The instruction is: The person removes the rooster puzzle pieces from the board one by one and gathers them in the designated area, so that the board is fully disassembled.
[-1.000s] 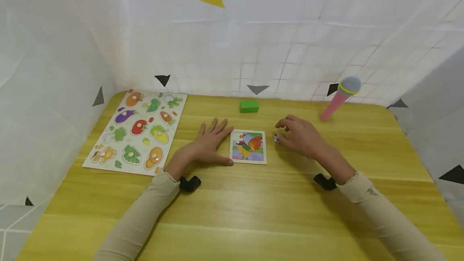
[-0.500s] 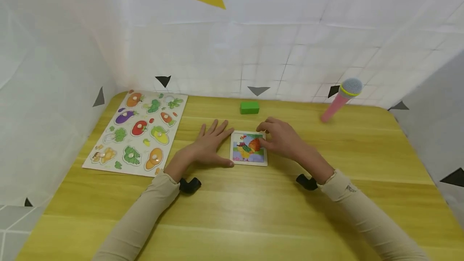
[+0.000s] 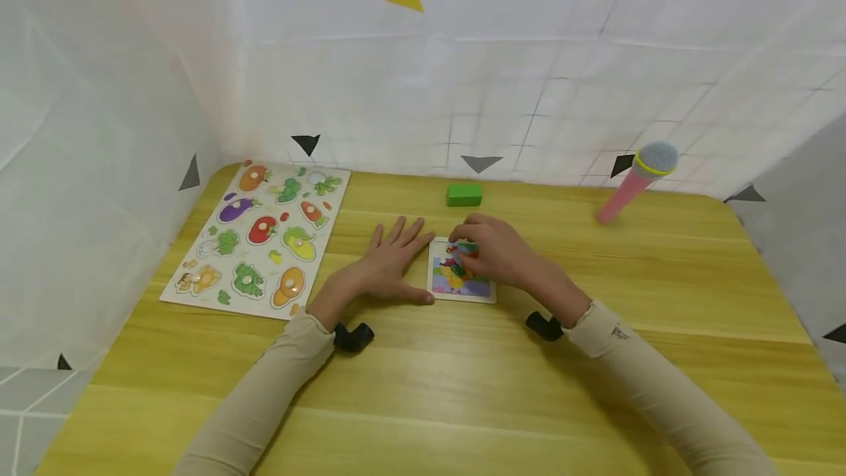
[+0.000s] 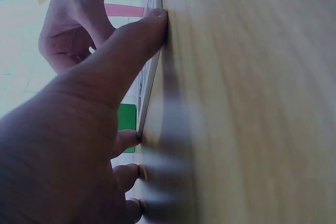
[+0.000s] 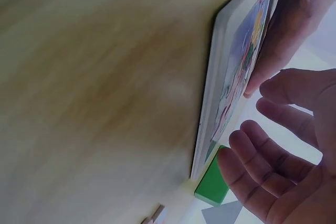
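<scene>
A small square jigsaw puzzle (image 3: 456, 286) in a white frame, with a rooster picture, lies flat on the wooden table. My left hand (image 3: 386, 270) rests spread on the tabletop at its left; the thumb and a fingertip touch the frame's edge in the left wrist view. Over the puzzle's upper part, my right hand (image 3: 492, 250) pinches a small bluish puzzle piece (image 3: 457, 256) between thumb and forefinger. Most of that piece is hidden by the fingers. In the right wrist view, the other fingers (image 5: 257, 161) are loosely bent above the puzzle.
A green block (image 3: 464, 195) sits behind the puzzle. At the left lies a vegetable peg board (image 3: 231, 255). A pink toy microphone (image 3: 628, 189) stands near the back right. White sheeting (image 3: 502, 79) rises behind the table (image 3: 423, 402).
My right hand has picked up the puzzle piece from right of the puzzle and moved left with it, over the upper part of the picture. The left hand has stayed in place.
</scene>
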A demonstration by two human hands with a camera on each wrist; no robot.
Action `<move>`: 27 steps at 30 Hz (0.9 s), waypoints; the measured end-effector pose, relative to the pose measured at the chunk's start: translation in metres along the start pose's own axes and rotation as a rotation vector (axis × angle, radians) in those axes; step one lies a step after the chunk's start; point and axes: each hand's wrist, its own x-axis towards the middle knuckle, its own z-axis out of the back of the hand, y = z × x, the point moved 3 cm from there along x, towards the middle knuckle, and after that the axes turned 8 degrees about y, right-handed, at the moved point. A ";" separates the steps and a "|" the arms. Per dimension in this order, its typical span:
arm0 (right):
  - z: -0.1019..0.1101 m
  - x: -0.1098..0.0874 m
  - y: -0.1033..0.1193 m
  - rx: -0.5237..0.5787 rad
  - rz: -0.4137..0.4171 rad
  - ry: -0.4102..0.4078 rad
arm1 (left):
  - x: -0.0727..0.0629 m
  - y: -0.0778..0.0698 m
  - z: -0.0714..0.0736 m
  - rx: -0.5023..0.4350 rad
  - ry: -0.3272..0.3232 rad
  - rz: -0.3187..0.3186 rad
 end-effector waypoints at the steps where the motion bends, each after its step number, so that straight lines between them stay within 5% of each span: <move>1: -0.001 0.001 0.000 0.000 0.000 0.005 | 0.000 0.000 0.000 0.000 0.000 0.001; 27: -0.004 0.019 0.005 -0.053 -0.026 0.118 | -0.001 0.001 -0.002 -0.003 -0.006 -0.009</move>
